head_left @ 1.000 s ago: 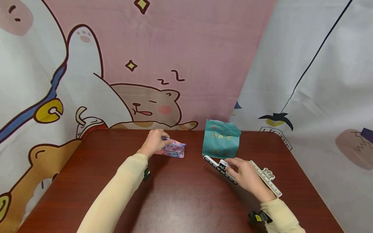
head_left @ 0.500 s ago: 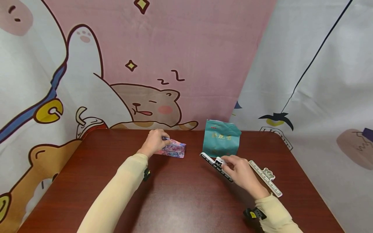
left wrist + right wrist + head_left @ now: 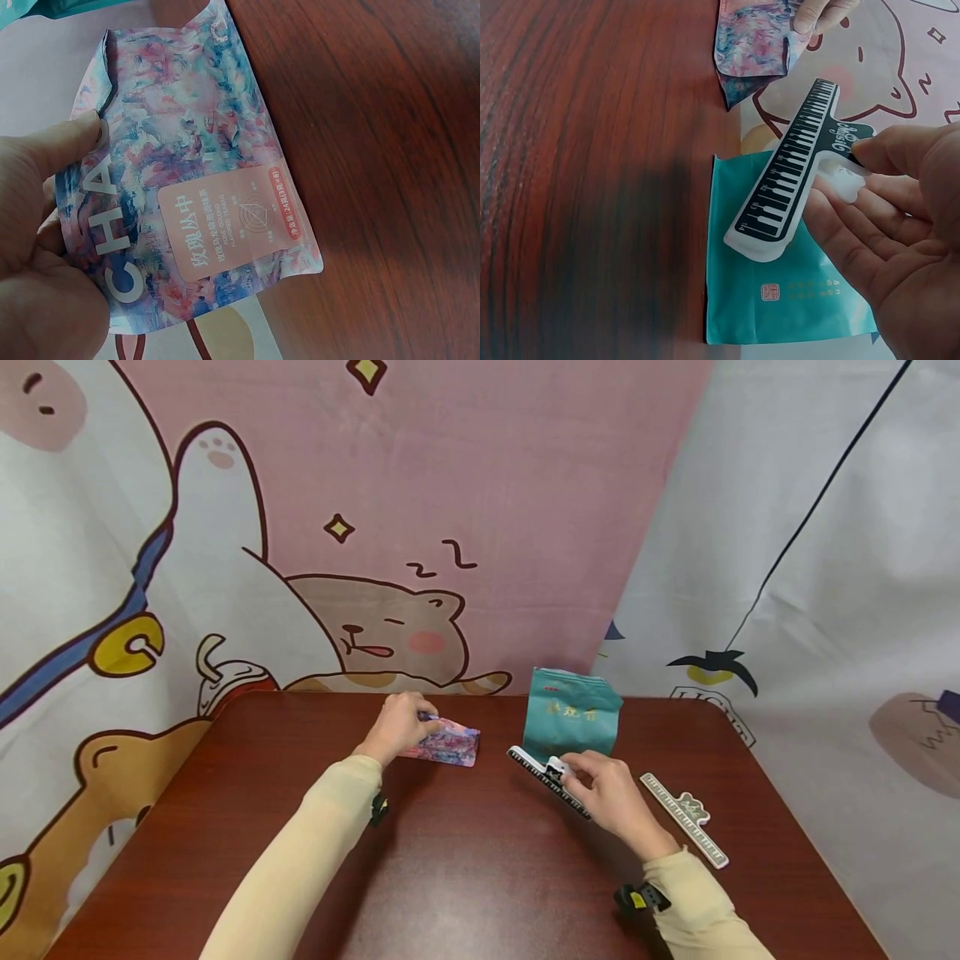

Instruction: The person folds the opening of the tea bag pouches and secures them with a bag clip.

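Note:
My left hand [image 3: 397, 727] pinches the folded top of a pink and blue patterned tea pouch [image 3: 172, 105], which stands at the back of the table. Printed on its front are the letters CHA and a pink label. With thumb and fingers my right hand [image 3: 609, 795] holds a long black and white clip [image 3: 791, 169] by its handle, with piano keys along the bar. In the head view this clip hangs above the table, just in front of a teal pouch [image 3: 572, 714] that stands upright. The right wrist view shows the clip's jaws together, gripping nothing visible.
A second keyboard clip [image 3: 686, 820], beige and grey, lies at the right of the brown table [image 3: 450, 877]. Behind the table's far edge hangs a cartoon-printed cloth [image 3: 525, 527].
My right hand has moved left and a little away from me with the black and white clip, leaving the beige clip more fully visible. The left hand and its pouch have stayed still.

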### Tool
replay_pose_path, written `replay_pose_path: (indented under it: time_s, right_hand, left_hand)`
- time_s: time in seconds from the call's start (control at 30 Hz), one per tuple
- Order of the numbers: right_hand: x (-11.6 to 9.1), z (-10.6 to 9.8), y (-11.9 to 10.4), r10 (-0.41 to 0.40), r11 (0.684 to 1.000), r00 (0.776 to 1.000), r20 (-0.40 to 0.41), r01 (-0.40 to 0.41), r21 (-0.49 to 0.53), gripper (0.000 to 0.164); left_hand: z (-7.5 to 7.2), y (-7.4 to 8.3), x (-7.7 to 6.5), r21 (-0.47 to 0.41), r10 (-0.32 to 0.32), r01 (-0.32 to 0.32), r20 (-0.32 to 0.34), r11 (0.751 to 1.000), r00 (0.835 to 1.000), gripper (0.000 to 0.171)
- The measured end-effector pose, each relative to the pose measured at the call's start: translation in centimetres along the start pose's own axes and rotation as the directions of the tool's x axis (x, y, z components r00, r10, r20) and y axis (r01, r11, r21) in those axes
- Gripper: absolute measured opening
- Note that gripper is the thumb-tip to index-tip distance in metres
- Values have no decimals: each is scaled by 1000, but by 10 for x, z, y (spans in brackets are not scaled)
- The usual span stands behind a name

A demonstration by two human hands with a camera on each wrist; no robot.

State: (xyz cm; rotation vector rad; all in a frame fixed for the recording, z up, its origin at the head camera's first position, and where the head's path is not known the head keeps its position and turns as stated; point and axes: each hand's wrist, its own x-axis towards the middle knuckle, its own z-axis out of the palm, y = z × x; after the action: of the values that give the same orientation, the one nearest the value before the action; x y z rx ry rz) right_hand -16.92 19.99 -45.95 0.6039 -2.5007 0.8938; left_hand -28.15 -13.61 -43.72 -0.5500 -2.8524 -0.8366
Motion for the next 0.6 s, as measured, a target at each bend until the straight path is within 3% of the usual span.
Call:
replay_pose_path:
  time_s: [0.6]
  right_hand:
    - [14, 16, 4, -7, 999, 1000, -26, 8, 37, 23]
  left_hand:
    - [-1, 1, -1, -6, -15, 15, 5, 1000, 1000, 18]
